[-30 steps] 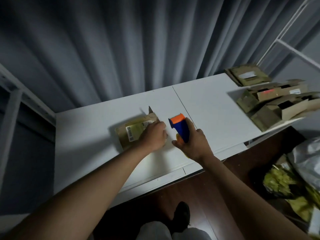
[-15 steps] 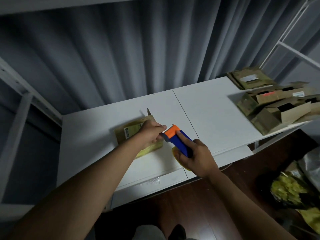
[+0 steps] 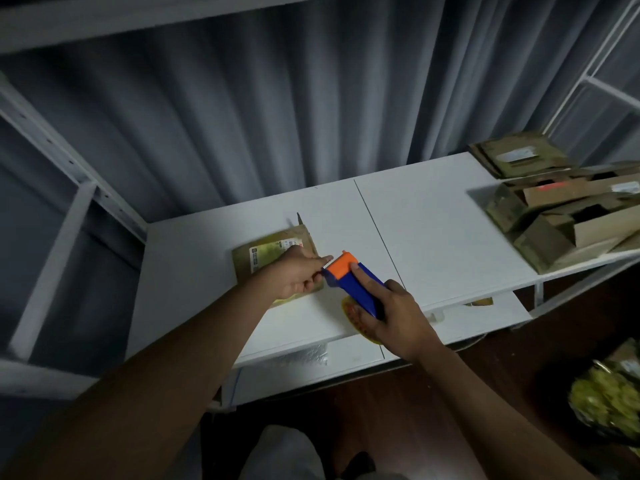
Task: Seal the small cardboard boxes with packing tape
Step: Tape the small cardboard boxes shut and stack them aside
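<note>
Nearest the front edge of the tabletop [image 3: 433,237], the right hand [image 3: 398,315] is wrapped around the blue handle of the tape dispenser [image 3: 349,275], forefinger laid along its top, the yellowish roll showing just beneath the palm. The dispenser's orange head with its toothed blade points left, and there the left hand [image 3: 294,275] has its fingers curled in a pinch right at the blade, apparently on the free tape end, though the tape itself is too thin to make out. Under and behind that hand lies the small cardboard box [image 3: 273,252], flat on the tabletop left of the centre seam, label up. It looks light and thin-walled, likely to skid or dent under pressure, so I'd pin it down by its top face or a side edge while taping. Far off by the right edge sits a pile of open boxes [image 3: 561,216], well apart.
</note>
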